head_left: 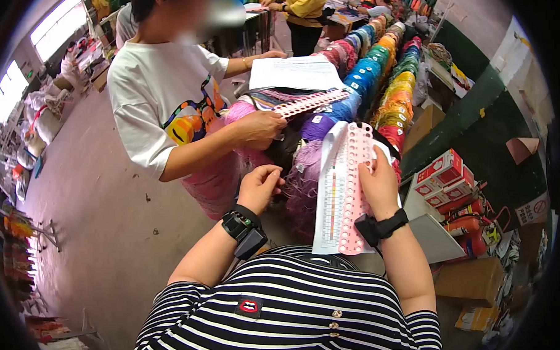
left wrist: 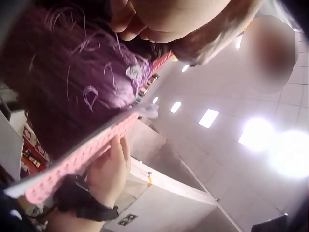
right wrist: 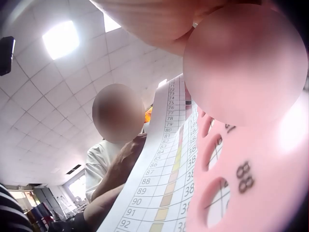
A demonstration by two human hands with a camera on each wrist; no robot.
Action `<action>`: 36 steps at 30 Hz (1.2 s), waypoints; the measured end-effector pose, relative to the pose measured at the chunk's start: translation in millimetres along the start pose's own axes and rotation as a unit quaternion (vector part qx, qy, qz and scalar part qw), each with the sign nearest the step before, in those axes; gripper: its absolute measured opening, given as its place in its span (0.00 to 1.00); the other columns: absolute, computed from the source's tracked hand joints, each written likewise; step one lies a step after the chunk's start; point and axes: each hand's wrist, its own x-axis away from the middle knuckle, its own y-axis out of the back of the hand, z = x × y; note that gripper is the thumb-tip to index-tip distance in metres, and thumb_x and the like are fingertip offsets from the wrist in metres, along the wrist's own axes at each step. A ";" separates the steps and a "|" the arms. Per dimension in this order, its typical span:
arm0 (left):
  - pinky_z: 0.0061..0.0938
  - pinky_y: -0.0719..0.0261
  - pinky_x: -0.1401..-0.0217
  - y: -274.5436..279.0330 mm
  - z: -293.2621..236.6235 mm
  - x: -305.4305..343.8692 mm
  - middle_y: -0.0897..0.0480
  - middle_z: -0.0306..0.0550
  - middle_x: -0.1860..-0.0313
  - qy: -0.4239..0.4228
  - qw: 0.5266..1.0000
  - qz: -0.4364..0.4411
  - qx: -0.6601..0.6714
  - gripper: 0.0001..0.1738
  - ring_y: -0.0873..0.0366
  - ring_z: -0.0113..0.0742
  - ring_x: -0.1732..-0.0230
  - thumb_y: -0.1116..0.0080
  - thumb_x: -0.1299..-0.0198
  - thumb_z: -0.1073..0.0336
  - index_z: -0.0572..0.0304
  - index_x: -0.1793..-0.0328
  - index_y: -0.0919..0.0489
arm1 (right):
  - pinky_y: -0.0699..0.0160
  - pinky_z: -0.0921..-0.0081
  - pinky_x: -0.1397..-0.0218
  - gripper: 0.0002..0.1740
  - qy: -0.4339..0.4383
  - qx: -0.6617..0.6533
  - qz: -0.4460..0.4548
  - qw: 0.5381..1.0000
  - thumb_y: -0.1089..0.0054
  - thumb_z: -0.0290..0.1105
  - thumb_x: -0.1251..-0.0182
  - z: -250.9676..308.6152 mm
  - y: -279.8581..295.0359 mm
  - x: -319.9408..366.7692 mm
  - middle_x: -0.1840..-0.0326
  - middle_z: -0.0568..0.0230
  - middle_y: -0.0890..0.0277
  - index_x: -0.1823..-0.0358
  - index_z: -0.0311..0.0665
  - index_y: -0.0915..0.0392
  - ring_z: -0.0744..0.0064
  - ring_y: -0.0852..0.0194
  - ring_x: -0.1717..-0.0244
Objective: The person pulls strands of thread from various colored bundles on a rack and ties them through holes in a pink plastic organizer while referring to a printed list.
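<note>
My right hand [head_left: 380,179] grips a long pink thread card [head_left: 353,194] with numbered holes along its edges, together with a printed paper chart [head_left: 326,219] beneath it. In the right wrist view the chart [right wrist: 147,193] shows numbered rows and coloured cells, and the card [right wrist: 251,159] bears the number 88. My left hand [head_left: 260,189], its fingers loosely curled and holding nothing, hovers left of the chart, near a hank of lilac thread [head_left: 304,174]. The left wrist view shows the purple thread [left wrist: 104,79] between my two hands.
Facing me on the left, a person in a white T-shirt [head_left: 147,87] holds another holed card [head_left: 314,103] by white sheets [head_left: 295,72]. Long rows of coloured thread hanks [head_left: 366,76] run away from me. Red-and-white boxes [head_left: 440,172] and a cardboard box [head_left: 472,279] are at right.
</note>
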 end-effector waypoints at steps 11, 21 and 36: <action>0.23 0.25 0.67 68.7 28.3 -33.6 0.17 0.43 0.68 -0.066 0.979 -0.176 -0.074 0.14 0.22 0.27 0.74 0.42 0.37 0.63 0.63 0.51 0.18 | 0.26 0.79 0.60 0.34 -0.053 -0.165 0.045 0.984 0.39 0.31 0.38 -28.7 -14.1 -0.6 0.57 0.62 0.21 0.30 0.37 0.39 0.80 0.28 0.68; 0.25 0.27 0.64 59.3 24.3 -56.7 0.18 0.43 0.68 -0.118 0.972 -0.155 -0.135 0.11 0.24 0.26 0.68 0.36 0.42 0.63 0.62 0.58 0.15 | 0.26 0.81 0.57 0.32 -0.074 -0.163 0.045 0.983 0.41 0.27 0.36 -17.6 -12.8 0.7 0.55 0.62 0.22 0.31 0.33 0.40 0.81 0.28 0.64; 0.21 0.29 0.67 38.2 -9.0 -77.9 0.20 0.39 0.72 -0.246 0.929 -0.188 -0.205 0.07 0.27 0.24 0.72 0.34 0.44 0.68 0.65 0.63 0.16 | 0.30 0.84 0.52 0.30 -0.080 -0.178 0.054 0.979 0.43 0.25 0.33 -13.1 -14.1 -4.3 0.57 0.66 0.27 0.31 0.30 0.41 0.83 0.32 0.58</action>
